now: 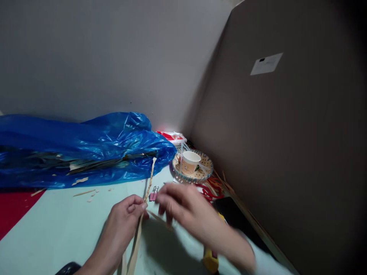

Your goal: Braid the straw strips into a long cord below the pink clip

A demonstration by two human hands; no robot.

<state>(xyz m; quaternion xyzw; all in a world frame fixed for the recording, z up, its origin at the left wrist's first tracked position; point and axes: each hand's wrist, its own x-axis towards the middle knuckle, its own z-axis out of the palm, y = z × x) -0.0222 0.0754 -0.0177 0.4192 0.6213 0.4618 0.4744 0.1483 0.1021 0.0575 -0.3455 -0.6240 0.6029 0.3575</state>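
My left hand [124, 217] is closed in a pinch on a thin tan bamboo strip [149, 179] that rises from the pale green table [57, 229] toward the blue bag. More flat strips [134, 252] run down below that hand. My right hand [186, 210] hovers just right of the strip, smeared by motion, fingers partly spread and pointing left. A small pink binder clip [154, 194] lies on the table between the two hands.
A large blue plastic bag [80, 149] with dark strips inside lies at the back left. A woven tray [192, 173] holding a paper cup [190, 161] sits by the brown board [286, 152] at the right. Red cords, a black flat object and a yellow tool lie at the right.
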